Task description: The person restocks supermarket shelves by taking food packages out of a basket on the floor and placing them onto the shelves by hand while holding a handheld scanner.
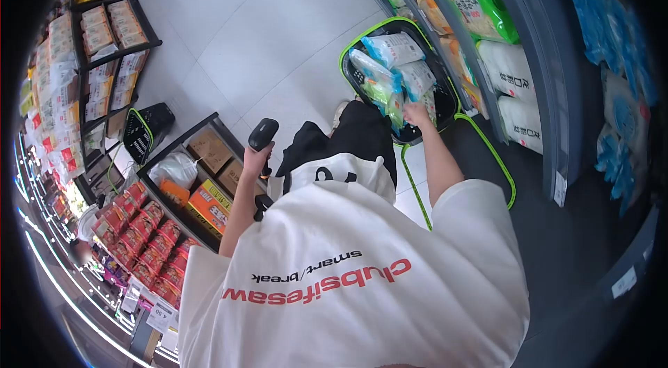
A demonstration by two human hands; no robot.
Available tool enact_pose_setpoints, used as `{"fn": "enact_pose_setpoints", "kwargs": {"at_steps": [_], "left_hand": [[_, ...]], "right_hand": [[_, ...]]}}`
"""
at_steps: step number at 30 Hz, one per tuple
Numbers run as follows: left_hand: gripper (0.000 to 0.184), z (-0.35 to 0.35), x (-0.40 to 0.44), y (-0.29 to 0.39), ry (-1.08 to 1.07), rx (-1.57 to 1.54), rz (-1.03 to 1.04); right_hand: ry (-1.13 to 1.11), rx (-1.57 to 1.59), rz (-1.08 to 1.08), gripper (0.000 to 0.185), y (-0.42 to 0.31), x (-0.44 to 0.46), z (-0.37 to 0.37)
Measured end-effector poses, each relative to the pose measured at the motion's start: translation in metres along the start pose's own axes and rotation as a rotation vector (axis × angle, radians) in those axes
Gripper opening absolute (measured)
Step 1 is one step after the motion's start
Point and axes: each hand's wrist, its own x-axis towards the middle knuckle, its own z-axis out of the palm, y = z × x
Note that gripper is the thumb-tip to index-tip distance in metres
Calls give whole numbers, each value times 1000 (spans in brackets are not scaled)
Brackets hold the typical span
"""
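Note:
My left hand (257,158) is closed around the handle of a black handheld barcode scanner (264,133), its rounded head pointing up and away from me. My right hand (417,115) reaches down into a black shopping basket (445,62) with a lime-green rim, standing on the floor by the shelf. Its fingers are curled at the end of a clear plastic food packet (418,80); the fingertips are partly hidden among the packets. Other blue-and-white packets (394,49) and a greenish packet (380,94) lie heaped in the basket. The green basket handle (511,177) is folded down towards me.
To the right runs a grey shelf (550,90) with bagged goods, including white packs (511,69) and a green bag (476,3). Left are a display rack (115,30), another black basket (149,130), cardboard boxes (211,149) and red packets (142,246). Pale floor tiles (236,27) lie ahead.

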Motion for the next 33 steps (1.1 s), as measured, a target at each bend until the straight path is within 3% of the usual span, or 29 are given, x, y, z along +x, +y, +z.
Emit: {"fn": "enact_pose_setpoints", "kwargs": {"at_steps": [4, 7, 14, 17, 18, 20, 23, 26, 29, 30, 33], "left_hand": [[23, 8, -19, 23, 15, 147, 34], [22, 12, -35, 22, 45, 115, -31], [20, 0, -70, -31, 107, -28, -213], [18, 2, -86, -38, 141, -74, -270], [17, 2, -89, -41, 150, -68, -283], [16, 6, -94, -37, 173, -57, -304], [16, 9, -95, -32, 155, -10, -292], [19, 5, -92, -31, 124, 48, -257], [20, 4, -84, -24, 110, 55, -201], [20, 4, -83, -15, 113, 83, -192], [13, 5, -78, 9, 103, 88, -183]], "right_hand": [[152, 24, 5, 61, -38, 44, 8], [64, -16, 6, 73, -61, 60, 10], [109, -211, -11, 63, -70, 75, 20], [532, -540, -35, 54, -58, 54, 22], [525, -543, 87, 50, -43, 53, 19], [186, -299, 443, 51, -6, 60, -1], [105, 149, 876, 69, 77, 78, -1], [289, 685, 762, 70, 69, 46, 14], [235, 1399, 486, 69, 112, 79, 17], [359, 1459, 529, 53, 96, 71, 18], [520, 1463, 603, 41, 98, 82, 18]]}}
